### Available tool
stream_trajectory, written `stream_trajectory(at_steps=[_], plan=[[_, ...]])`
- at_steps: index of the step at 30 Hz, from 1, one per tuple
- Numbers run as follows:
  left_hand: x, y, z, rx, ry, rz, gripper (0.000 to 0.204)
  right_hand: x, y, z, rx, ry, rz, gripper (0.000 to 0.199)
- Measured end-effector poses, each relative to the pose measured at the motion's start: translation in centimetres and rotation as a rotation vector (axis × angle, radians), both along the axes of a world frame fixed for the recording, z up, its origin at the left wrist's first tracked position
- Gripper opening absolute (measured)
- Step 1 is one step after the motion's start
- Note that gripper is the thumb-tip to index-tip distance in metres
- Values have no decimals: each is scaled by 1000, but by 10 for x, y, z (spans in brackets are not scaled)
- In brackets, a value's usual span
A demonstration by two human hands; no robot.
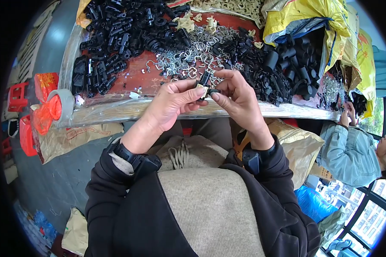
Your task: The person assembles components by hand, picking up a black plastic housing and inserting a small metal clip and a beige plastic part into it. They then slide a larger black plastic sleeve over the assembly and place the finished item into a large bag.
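Between my hands, just over the table's near edge, is a black plastic fitting (205,78) with a cream plastic piece (202,91) set on it. My left hand (174,102) grips this fitting from the left, thumb pressed on the cream piece. From the right, my right hand (239,97) pinches a small black piece (214,91) between thumb and finger, close against the fitting. Whether the two parts touch is too small to tell. Just beyond my hands lies a heap of bent metal clips (193,53).
Black plastic fittings (116,30) pile up at the far left, small black pieces (253,73) and black cylinders (298,64) to the right. A yellow sack (302,19) stands at the far right. A tape roll (65,107) hangs at the left corner. Another person (347,150) works at right.
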State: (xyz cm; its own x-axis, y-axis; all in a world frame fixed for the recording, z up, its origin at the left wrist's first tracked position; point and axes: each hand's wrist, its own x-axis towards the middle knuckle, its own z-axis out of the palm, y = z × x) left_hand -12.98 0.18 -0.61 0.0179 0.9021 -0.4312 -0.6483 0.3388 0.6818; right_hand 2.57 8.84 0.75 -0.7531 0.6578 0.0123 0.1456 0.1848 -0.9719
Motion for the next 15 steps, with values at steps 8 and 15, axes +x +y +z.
stream_trajectory(at_steps=[8, 15], plan=[[3, 5, -7, -28, -45, -41, 26, 5, 7, -14, 216, 195, -49, 15], [11, 6, -11, 0, -131, -26, 23, -4, -10, -11, 409, 110, -144, 21]])
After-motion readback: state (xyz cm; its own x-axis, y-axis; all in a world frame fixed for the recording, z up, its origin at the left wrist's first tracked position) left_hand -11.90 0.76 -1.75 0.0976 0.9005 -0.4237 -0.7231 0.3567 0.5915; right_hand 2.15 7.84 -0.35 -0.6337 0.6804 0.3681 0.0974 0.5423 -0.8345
